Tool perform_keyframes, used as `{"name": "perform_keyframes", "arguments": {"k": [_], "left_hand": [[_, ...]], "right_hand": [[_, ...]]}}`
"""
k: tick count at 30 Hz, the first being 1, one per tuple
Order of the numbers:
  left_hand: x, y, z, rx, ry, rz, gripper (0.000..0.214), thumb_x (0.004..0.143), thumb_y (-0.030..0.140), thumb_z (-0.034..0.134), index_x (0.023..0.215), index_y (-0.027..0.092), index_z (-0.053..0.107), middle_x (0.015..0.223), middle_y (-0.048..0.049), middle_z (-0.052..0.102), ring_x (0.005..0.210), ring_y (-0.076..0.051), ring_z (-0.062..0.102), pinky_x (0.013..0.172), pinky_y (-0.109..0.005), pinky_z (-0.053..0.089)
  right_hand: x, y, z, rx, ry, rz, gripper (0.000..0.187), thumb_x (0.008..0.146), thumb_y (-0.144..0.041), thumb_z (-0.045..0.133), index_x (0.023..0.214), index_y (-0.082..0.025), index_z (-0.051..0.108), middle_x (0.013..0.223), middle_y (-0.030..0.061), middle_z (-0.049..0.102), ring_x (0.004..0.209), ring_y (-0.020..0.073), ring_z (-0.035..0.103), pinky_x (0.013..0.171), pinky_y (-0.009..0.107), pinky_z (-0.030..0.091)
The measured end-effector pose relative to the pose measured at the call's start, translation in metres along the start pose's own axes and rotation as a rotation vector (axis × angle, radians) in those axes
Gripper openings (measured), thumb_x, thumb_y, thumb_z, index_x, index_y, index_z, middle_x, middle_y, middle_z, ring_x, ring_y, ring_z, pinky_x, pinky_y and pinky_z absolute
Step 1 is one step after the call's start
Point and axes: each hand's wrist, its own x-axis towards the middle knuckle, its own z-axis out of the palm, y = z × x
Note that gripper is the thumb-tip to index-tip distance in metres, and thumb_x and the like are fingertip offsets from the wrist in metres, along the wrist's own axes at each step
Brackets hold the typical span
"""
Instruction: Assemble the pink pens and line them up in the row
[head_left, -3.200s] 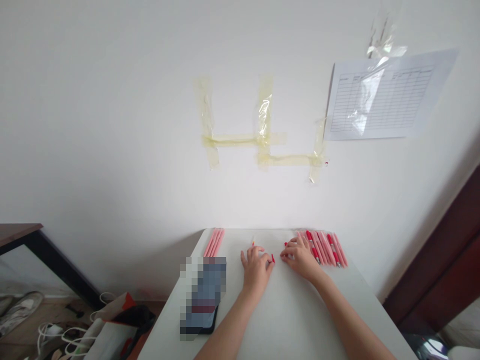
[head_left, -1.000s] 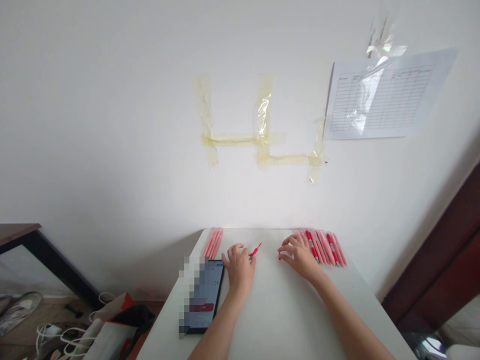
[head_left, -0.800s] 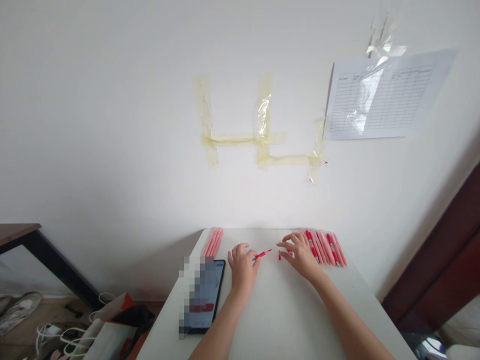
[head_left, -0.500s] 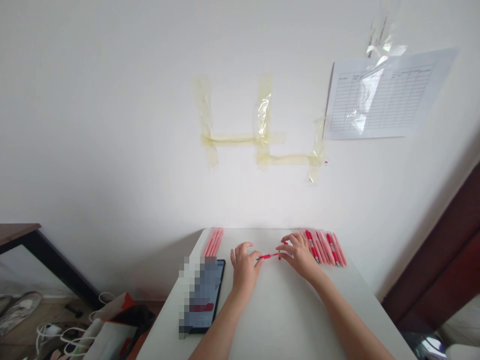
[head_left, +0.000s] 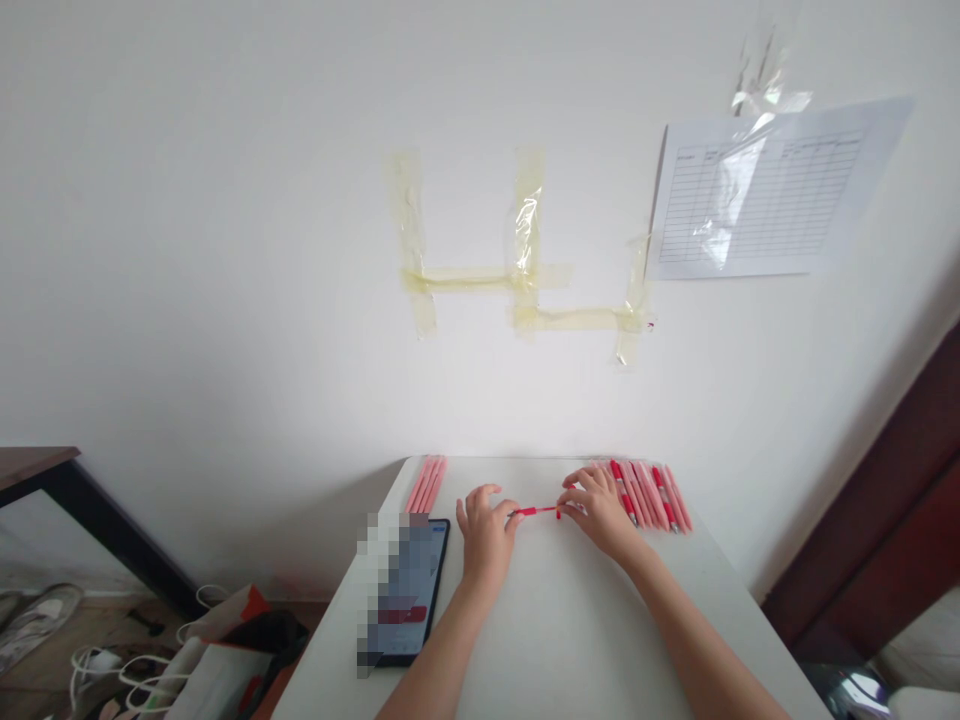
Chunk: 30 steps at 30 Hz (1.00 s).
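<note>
The red pen part point(head_left: 529, 511) lies level above the worktop point(head_left: 592, 640), in the gap between the two hands; take that gap as the clock's centre. The left hand point(head_left: 489, 535), at nine o'clock, pinches the part's thicker end between thumb and finger, its other fingers lifted and loosely curled. The slim red end point(head_left: 548, 509) points towards three o'clock and reaches the fingertips of the right hand point(head_left: 600, 515), which appears to grip a small red piece point(head_left: 558, 514) between thumb and finger. Slim end and small piece meet or very nearly meet; whether one sits inside the other is too small to tell.

Judging by how things lie, this pen is only partly assembled: its slim end is bare, and the pieces in the two hands do not yet make one closed pen. Just beyond the right hand, at about half past two, a row of pink sticks point(head_left: 646, 495) includes two red pens point(head_left: 664, 496) with silvery ends, which look complete. At about half past nine lies a smaller bundle of pink sticks point(head_left: 427, 486), apart from both hands; whether those are finished cannot be told. A phone point(head_left: 433, 570) lies at eight o'clock, beside the left forearm.
</note>
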Motion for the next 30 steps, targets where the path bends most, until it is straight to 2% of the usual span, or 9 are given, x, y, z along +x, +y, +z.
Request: {"name": "perform_keyframes", "arguments": {"k": [4, 10, 20, 30], "left_hand": [[0.001, -0.002, 0.0, 0.013, 0.014, -0.027, 0.012, 0.083, 0.019, 0.07, 0.088, 0.026, 0.077, 0.12, -0.0064, 0.063, 0.12, -0.028, 0.055, 0.113, -0.06, 0.036], [0.002, -0.005, -0.001, 0.002, 0.043, -0.066, 0.013, 0.084, 0.019, 0.068, 0.088, 0.027, 0.077, 0.12, -0.0065, 0.063, 0.118, -0.028, 0.055, 0.109, -0.056, 0.04], [0.003, -0.006, -0.005, 0.05, 0.061, -0.105, 0.016, 0.087, 0.019, 0.063, 0.092, 0.026, 0.077, 0.12, -0.0075, 0.063, 0.117, -0.028, 0.054, 0.106, -0.051, 0.041], [0.003, -0.01, -0.003, 0.087, 0.08, -0.123, 0.019, 0.087, 0.017, 0.061, 0.094, 0.026, 0.077, 0.118, -0.0078, 0.063, 0.116, -0.027, 0.054, 0.103, -0.047, 0.043]], "right_hand": [[0.0, 0.004, 0.001, -0.005, 0.009, 0.014, 0.008, 0.092, -0.028, 0.07, 0.09, -0.03, 0.077, 0.113, 0.0055, 0.068, 0.117, 0.0317, 0.053, 0.11, 0.061, 0.036], [-0.001, 0.008, -0.002, 0.001, 0.019, 0.027, 0.01, 0.094, -0.032, 0.067, 0.092, -0.03, 0.076, 0.113, 0.0059, 0.068, 0.117, 0.0322, 0.053, 0.106, 0.059, 0.04], [-0.002, 0.011, -0.008, 0.022, 0.045, 0.031, 0.015, 0.096, -0.033, 0.062, 0.09, -0.029, 0.076, 0.113, 0.0071, 0.067, 0.116, 0.0319, 0.053, 0.105, 0.057, 0.042], [-0.004, 0.016, -0.005, 0.003, 0.063, 0.031, 0.013, 0.095, -0.033, 0.064, 0.092, -0.029, 0.076, 0.113, 0.0078, 0.068, 0.116, 0.0324, 0.055, 0.102, 0.056, 0.045]]}}
